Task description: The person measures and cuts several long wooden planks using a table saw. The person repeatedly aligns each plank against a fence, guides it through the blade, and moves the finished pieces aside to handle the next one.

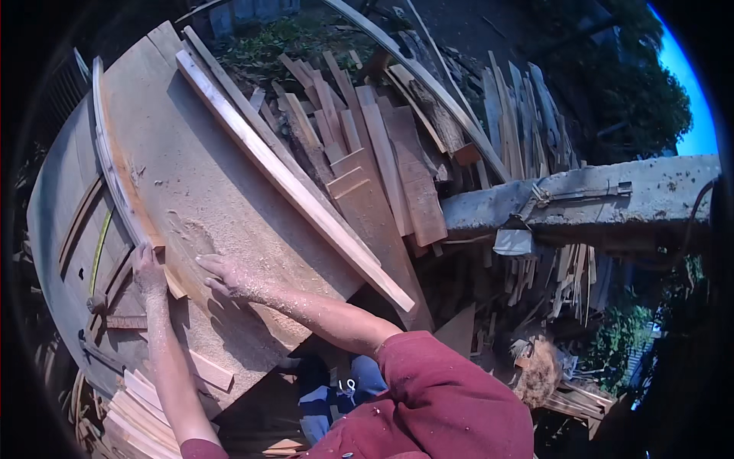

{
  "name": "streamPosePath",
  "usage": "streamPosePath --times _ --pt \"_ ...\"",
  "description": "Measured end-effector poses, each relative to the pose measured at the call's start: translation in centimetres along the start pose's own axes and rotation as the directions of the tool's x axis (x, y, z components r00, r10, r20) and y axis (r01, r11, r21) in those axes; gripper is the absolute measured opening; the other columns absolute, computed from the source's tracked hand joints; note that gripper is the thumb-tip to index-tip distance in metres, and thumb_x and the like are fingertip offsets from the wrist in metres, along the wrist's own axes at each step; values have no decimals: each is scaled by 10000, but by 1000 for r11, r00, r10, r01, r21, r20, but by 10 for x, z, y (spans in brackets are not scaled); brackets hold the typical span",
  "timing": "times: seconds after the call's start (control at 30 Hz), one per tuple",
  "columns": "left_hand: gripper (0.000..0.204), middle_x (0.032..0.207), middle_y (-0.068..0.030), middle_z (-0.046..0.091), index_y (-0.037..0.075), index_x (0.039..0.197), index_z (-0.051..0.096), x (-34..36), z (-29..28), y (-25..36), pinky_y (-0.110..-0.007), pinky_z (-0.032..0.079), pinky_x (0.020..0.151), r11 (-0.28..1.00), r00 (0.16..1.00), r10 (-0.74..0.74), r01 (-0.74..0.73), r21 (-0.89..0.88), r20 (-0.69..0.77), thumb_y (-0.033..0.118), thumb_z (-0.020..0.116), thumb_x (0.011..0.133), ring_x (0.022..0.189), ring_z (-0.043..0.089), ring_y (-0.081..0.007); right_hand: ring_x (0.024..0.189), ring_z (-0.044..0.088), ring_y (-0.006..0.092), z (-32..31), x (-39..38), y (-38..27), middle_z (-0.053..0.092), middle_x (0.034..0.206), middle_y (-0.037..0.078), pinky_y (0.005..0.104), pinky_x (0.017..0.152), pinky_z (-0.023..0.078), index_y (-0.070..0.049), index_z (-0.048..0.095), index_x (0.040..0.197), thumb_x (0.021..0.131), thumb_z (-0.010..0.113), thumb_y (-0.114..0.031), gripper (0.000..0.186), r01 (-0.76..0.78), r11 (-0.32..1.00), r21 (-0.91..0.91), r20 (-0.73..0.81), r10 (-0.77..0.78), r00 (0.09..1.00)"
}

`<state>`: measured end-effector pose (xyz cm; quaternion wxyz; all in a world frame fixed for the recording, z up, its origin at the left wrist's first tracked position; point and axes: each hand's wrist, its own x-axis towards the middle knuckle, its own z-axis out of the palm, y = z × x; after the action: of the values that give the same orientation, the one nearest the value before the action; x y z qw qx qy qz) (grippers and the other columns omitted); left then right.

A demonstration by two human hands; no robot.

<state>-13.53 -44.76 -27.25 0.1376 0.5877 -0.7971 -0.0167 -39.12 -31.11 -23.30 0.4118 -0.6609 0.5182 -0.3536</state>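
Note:
My left hand (150,277) is at the near end of a long, slightly curved wooden board (115,164), with its fingers closed over that end. My right hand (235,279) is spread just above or on the sawdust-covered table (252,206), its fingers stretched out to the left and nothing in them. Both hands and forearms are dusted with sawdust. Between the hands, a short light piece of wood (174,284) sticks out near the board's end.
A long, thick beam (287,172) runs along the table's right side. Left of my left hand are a yellow measuring tape (99,252), a hammer (97,303) and dark wooden strips (79,222). Scrap boards (390,168) are heaped beyond the table. A concrete beam (589,191) juts in from the right.

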Motion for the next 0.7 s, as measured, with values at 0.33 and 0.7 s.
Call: streamPosePath --times 0.33,0.7 --pt "284 1293 -175 615 20 1228 660 22 71 -61 -455 499 975 980 983 157 -167 112 92 129 498 1022 1198 568 -377 1043 666 353 -287 -500 -201 640 1178 193 452 916 550 -32 605 1342 881 713 -127 483 -873 354 -337 -933 -249 259" --pt "305 1273 -191 598 2 1237 635 32 60 -60 -451 496 969 986 991 105 -115 117 88 68 496 973 1171 558 -393 1262 545 309 -609 -569 -432 592 1314 109 510 973 488 -172 614 1321 820 700 -141 509 -597 -785 -163 -701 -333 630"
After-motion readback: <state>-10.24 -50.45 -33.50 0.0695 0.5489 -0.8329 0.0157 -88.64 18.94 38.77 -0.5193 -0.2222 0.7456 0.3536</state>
